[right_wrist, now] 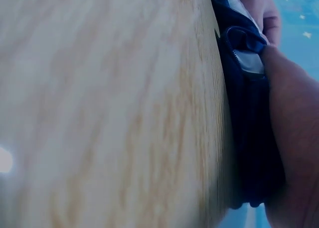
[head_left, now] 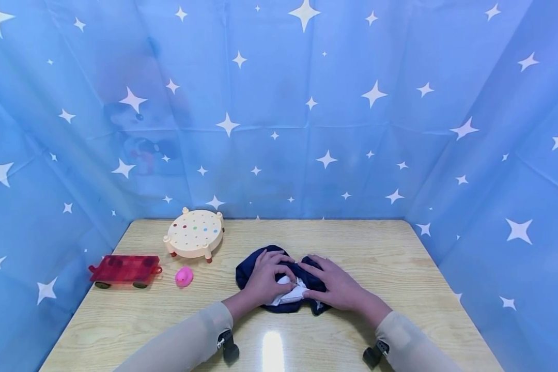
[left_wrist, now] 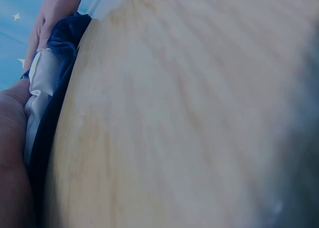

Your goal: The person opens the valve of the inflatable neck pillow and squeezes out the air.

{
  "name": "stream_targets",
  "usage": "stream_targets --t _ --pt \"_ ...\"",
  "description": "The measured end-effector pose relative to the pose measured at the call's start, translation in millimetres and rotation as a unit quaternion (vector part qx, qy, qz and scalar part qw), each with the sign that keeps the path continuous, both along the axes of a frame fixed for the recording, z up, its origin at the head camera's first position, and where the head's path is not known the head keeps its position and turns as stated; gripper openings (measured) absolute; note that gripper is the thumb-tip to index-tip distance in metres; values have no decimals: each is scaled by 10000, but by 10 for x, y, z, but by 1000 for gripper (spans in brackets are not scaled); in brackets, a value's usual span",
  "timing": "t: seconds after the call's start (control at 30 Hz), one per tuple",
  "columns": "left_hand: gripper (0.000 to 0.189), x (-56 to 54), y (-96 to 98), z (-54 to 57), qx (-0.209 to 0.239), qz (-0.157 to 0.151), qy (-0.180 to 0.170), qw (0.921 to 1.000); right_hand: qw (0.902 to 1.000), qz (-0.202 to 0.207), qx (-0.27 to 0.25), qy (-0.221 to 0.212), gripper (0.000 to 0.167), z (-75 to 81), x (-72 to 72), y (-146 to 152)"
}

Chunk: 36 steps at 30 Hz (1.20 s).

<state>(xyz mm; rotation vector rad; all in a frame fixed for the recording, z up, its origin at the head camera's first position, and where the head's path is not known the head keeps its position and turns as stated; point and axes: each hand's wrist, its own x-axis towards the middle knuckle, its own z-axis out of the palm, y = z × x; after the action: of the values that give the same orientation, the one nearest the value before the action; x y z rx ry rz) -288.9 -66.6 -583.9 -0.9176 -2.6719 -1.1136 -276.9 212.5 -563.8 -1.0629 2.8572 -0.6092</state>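
A dark navy cloth bag with a zip and a white lining lies crumpled on the table between both hands. My left hand holds it from the left, thumb and forefinger meeting at the lining. From the right, my right hand grips it, thumb at the lining's edge and fingers over the dark cloth. The zip teeth run along the bag's opening in the right wrist view. White lining also shows between the hands in the left wrist view. Some fingertips are hidden in the folds.
To the left on the wooden table lie a red see-through toy wagon, a small pink toy and a cream round toy with short legs and coloured dots. A blue star-patterned curtain encloses the back and sides.
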Motion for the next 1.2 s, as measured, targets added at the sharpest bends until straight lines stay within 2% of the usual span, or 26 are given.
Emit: stream_targets --t 0.47,0.83,1.2 --pt "15 -4 -2 -8 11 6 3 10000 10000 -9 46 15 76 -37 -11 -5" --pt "12 -14 -3 -35 34 -20 58 10000 9998 49 110 133 73 -12 -3 -25" --pt "9 -8 -4 -10 17 -38 -65 10000 9995 51 180 236 73 -6 0 -42"
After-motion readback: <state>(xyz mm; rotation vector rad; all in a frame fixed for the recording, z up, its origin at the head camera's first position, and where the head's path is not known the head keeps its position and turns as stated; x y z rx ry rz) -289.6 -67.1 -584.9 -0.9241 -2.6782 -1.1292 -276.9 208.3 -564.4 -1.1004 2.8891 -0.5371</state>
